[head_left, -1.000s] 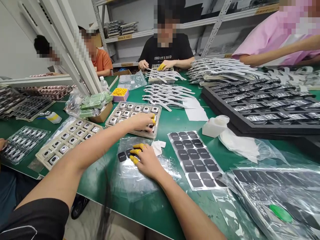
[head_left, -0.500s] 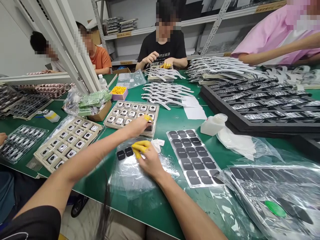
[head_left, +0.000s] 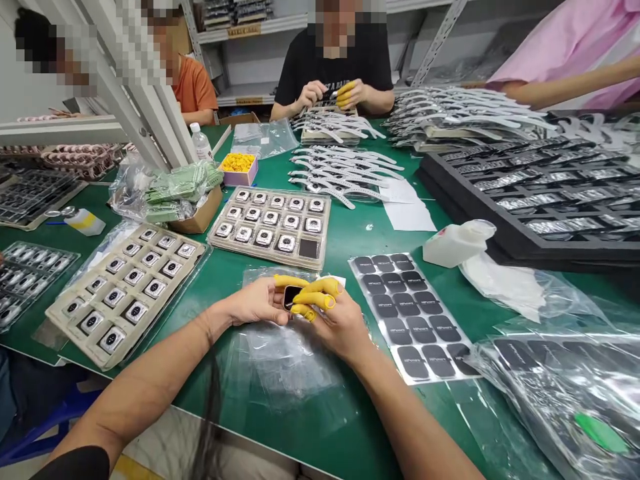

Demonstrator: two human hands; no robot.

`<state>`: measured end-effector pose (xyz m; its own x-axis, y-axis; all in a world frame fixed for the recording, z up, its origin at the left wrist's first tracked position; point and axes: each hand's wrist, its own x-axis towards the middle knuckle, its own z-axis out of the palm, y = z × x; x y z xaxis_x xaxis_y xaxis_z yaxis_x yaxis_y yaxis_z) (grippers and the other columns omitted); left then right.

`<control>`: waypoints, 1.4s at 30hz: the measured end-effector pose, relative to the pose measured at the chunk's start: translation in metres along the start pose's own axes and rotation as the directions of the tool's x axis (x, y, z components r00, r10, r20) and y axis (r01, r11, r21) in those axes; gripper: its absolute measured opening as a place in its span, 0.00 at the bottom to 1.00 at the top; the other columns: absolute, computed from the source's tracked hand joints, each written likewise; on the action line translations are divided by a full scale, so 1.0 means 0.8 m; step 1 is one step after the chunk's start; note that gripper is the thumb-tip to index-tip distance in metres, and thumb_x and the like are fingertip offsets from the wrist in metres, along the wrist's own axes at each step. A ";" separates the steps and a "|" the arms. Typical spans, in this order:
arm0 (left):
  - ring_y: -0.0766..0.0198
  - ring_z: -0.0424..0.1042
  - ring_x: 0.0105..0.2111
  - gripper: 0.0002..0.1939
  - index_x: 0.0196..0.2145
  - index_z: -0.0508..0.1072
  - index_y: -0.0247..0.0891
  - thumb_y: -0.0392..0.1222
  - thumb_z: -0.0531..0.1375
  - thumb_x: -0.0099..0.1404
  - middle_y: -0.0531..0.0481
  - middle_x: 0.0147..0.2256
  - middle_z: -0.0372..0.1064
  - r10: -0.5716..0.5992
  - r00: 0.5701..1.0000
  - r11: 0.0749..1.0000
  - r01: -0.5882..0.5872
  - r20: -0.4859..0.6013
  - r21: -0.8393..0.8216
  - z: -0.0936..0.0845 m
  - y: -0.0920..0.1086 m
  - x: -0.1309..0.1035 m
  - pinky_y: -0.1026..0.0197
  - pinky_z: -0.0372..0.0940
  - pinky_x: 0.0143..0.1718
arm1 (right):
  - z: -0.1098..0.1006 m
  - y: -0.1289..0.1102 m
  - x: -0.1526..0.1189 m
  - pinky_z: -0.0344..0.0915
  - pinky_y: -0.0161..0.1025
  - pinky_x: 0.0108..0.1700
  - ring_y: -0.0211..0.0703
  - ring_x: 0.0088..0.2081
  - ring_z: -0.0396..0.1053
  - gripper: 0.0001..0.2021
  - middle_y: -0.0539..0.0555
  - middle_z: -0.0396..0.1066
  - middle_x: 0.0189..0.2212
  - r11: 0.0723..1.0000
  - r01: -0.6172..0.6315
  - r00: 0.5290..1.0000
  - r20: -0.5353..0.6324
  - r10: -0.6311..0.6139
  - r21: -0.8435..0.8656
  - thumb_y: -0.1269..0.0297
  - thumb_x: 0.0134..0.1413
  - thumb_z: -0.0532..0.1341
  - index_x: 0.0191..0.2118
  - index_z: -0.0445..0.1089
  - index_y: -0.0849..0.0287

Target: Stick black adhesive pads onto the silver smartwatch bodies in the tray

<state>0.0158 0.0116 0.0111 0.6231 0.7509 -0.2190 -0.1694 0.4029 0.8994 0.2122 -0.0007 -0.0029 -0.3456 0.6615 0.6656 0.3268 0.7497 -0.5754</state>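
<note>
Over the middle of the bench, my left hand (head_left: 260,301) grips a smartwatch case (head_left: 290,297) by its side, its dark glass face turned up toward me. My right hand (head_left: 333,313), with yellow finger cots, is closed on the case's right side; whether a sticker is also between those fingers is hidden. Beneath both hands lie clear plastic bags (head_left: 295,373). Just beyond is a tray of watch cases (head_left: 270,255) whose front right pocket shows a dark square. To the right lies a sheet of black square stickers (head_left: 390,333).
Another tray of watch cases (head_left: 60,317) lies at left. A white bottle (head_left: 450,245) and black foam tray (head_left: 450,200) stand right. Beyond are white watch straps (head_left: 345,170), a box of yellow finger cots (head_left: 240,175) and a co-worker in black (head_left: 335,73). Plastic-wrapped sheets (head_left: 550,387) lie front right.
My left hand has come back from the far tray with a watch case, leaving its corner pocket without one. My right hand has left the black stickers on the bag and met it.
</note>
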 end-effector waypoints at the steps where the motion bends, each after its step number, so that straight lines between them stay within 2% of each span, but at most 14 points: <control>1: 0.58 0.74 0.46 0.40 0.55 0.74 0.42 0.39 0.78 0.42 0.43 0.47 0.74 -0.012 1.000 1.000 0.012 0.010 0.006 0.001 0.000 0.000 0.60 0.67 0.46 | 0.001 -0.002 0.000 0.68 0.45 0.41 0.43 0.37 0.69 0.05 0.53 0.73 0.33 0.999 -0.042 0.999 -0.024 0.042 0.009 0.66 0.63 0.60 0.36 0.73 0.54; 4: 0.58 0.74 0.47 0.35 0.54 0.73 0.41 0.39 0.75 0.47 0.43 0.48 0.74 -0.006 0.996 0.995 0.015 -0.090 0.104 0.003 -0.002 -0.001 0.57 0.67 0.50 | -0.012 -0.002 0.003 0.67 0.43 0.37 0.42 0.33 0.69 0.08 0.52 0.73 0.30 0.952 -0.268 0.956 -0.078 0.281 0.150 0.61 0.63 0.59 0.33 0.71 0.54; 6: 0.58 0.74 0.47 0.32 0.53 0.73 0.40 0.40 0.74 0.51 0.44 0.47 0.74 0.035 0.983 0.983 -0.001 -0.183 0.185 0.003 -0.003 0.001 0.56 0.67 0.51 | -0.032 0.004 0.006 0.67 0.40 0.33 0.41 0.31 0.70 0.07 0.51 0.74 0.31 0.880 -0.431 0.902 0.086 0.422 0.201 0.59 0.62 0.60 0.35 0.72 0.54; 9: 0.60 0.75 0.44 0.31 0.53 0.71 0.41 0.41 0.73 0.52 0.45 0.46 0.74 0.081 0.965 0.974 -0.024 -0.248 0.224 0.002 -0.003 0.003 0.57 0.68 0.48 | -0.061 0.016 0.009 0.62 0.37 0.27 0.39 0.25 0.67 0.06 0.49 0.74 0.28 0.868 -0.495 0.793 0.383 0.474 -0.048 0.59 0.56 0.65 0.35 0.76 0.53; 11: 0.60 0.76 0.41 0.33 0.54 0.69 0.41 0.41 0.73 0.52 0.45 0.45 0.74 0.087 0.965 0.976 -0.033 -0.248 0.216 0.003 -0.004 0.004 0.58 0.69 0.45 | -0.065 0.018 0.009 0.61 0.37 0.26 0.38 0.23 0.64 0.07 0.49 0.72 0.25 0.878 -0.441 0.830 0.287 0.477 -0.185 0.58 0.56 0.65 0.38 0.77 0.54; 15: 0.56 0.78 0.42 0.32 0.51 0.69 0.39 0.41 0.74 0.50 0.43 0.45 0.75 0.096 0.974 0.971 -0.046 -0.203 0.236 0.010 -0.008 0.002 0.55 0.71 0.45 | -0.036 0.006 0.004 0.66 0.38 0.30 0.39 0.29 0.67 0.15 0.53 0.73 0.33 0.940 -0.320 0.944 0.038 0.327 -0.122 0.57 0.59 0.64 0.50 0.73 0.55; 22: 0.54 0.78 0.44 0.37 0.58 0.59 0.41 0.38 0.70 0.56 0.43 0.45 0.77 0.167 0.947 0.907 -0.039 -0.273 0.419 0.020 -0.015 -0.002 0.50 0.70 0.50 | 0.010 -0.007 -0.011 0.72 0.39 0.33 0.40 0.32 0.71 0.11 0.52 0.74 0.33 0.940 -0.329 0.943 -0.086 0.322 -0.088 0.66 0.58 0.65 0.47 0.75 0.55; 28: 0.56 0.79 0.39 0.25 0.52 0.67 0.39 0.39 0.67 0.59 0.46 0.39 0.78 0.219 0.940 0.782 -0.009 -0.262 0.623 0.027 -0.008 -0.006 0.57 0.71 0.43 | 0.012 -0.011 -0.012 0.73 0.42 0.39 0.42 0.37 0.73 0.08 0.53 0.75 0.37 0.961 -0.265 0.945 -0.216 0.244 -0.077 0.68 0.57 0.66 0.42 0.78 0.50; 32: 0.59 0.79 0.36 0.22 0.51 0.71 0.38 0.39 0.67 0.58 0.49 0.36 0.79 0.254 0.931 0.764 -0.027 -0.262 0.644 0.028 -0.010 -0.006 0.59 0.71 0.41 | 0.000 -0.015 -0.007 0.71 0.42 0.38 0.41 0.36 0.73 0.06 0.52 0.75 0.33 0.961 -0.257 0.944 -0.184 0.273 0.103 0.69 0.57 0.66 0.37 0.78 0.50; 35: 0.56 0.79 0.40 0.24 0.51 0.72 0.37 0.43 0.69 0.57 0.46 0.38 0.79 0.246 0.907 0.818 -0.006 -0.340 0.576 0.024 -0.017 -0.002 0.57 0.72 0.45 | -0.039 -0.009 0.000 0.68 0.39 0.30 0.39 0.28 0.70 0.04 0.49 0.73 0.28 0.811 -0.438 0.894 0.091 0.439 0.388 0.60 0.58 0.65 0.35 0.75 0.52; 37: 0.54 0.79 0.42 0.26 0.52 0.73 0.37 0.44 0.69 0.57 0.45 0.39 0.79 0.212 0.901 0.865 0.007 -0.378 0.502 0.021 -0.022 0.002 0.56 0.72 0.47 | -0.072 0.001 0.003 0.66 0.37 0.25 0.38 0.23 0.67 0.13 0.48 0.73 0.26 0.698 -0.670 0.720 0.452 0.526 0.253 0.55 0.54 0.68 0.43 0.73 0.52; 39: 0.54 0.79 0.42 0.28 0.52 0.73 0.37 0.44 0.71 0.54 0.45 0.39 0.80 0.170 0.904 0.893 0.026 -0.392 0.449 0.018 -0.026 0.005 0.55 0.72 0.47 | -0.097 0.015 0.003 0.61 0.36 0.21 0.38 0.21 0.66 0.15 0.48 0.73 0.27 0.724 -0.684 0.586 0.521 0.621 -0.092 0.53 0.48 0.71 0.40 0.74 0.53; 40: 0.53 0.79 0.42 0.29 0.52 0.73 0.37 0.45 0.72 0.53 0.45 0.38 0.80 0.149 0.907 0.899 0.041 -0.393 0.436 0.017 -0.027 0.006 0.55 0.72 0.47 | -0.103 0.023 0.002 0.60 0.36 0.21 0.39 0.22 0.66 0.16 0.49 0.74 0.27 0.731 -0.637 0.578 0.476 0.663 -0.244 0.51 0.46 0.71 0.39 0.75 0.53; 42: 0.53 0.79 0.40 0.27 0.49 0.76 0.36 0.46 0.73 0.51 0.46 0.36 0.80 0.114 0.911 0.895 0.079 -0.397 0.439 0.015 -0.029 0.007 0.55 0.72 0.47 | -0.100 0.035 0.000 0.61 0.38 0.22 0.42 0.24 0.69 0.18 0.52 0.74 0.30 0.744 -0.523 0.695 0.297 0.655 -0.415 0.48 0.48 0.69 0.41 0.75 0.53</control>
<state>0.0320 0.0003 -0.0062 0.2453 0.9375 -0.2468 0.2324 0.1903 0.9538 0.2918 0.0187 0.0186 -0.2879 0.9561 -0.0552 0.7894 0.2042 -0.5790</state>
